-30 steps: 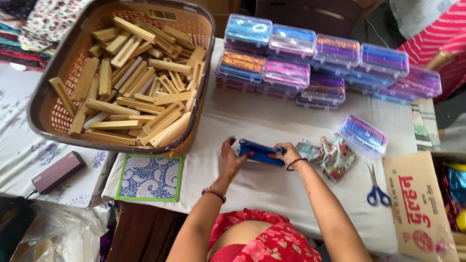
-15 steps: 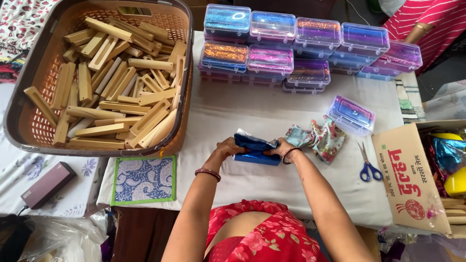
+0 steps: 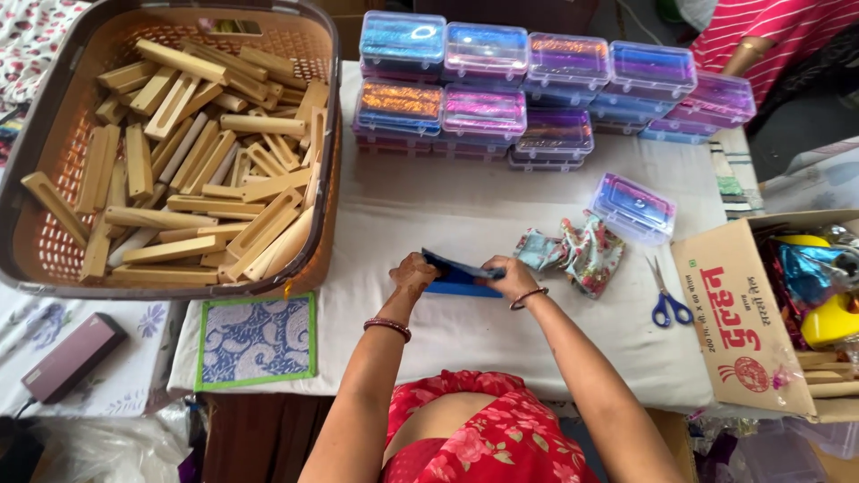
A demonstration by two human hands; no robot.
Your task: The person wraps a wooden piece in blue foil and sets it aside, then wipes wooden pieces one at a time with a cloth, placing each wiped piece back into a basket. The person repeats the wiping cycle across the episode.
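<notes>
Both forearms reach forward over the white-covered table (image 3: 465,206). The left hand (image 3: 413,273) and the right hand (image 3: 510,279) each pinch an end of a blue cloth piece (image 3: 458,273), fingers curled down, holding it flat on the table. Just right of the blue cloth piece lies a floral fabric bundle (image 3: 577,252), then blue-handled scissors (image 3: 667,300). Beyond it stand stacked clear plastic boxes (image 3: 537,89); far left of it sits a basket of wooden blocks (image 3: 179,152).

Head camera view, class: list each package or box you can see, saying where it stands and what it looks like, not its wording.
Cardboard box: right table edge, brown, red print.
Stacked plastic cases: table's far side, clear, glittery blue, pink, purple.
Single plastic case: near scissors, clear, purple.
</notes>
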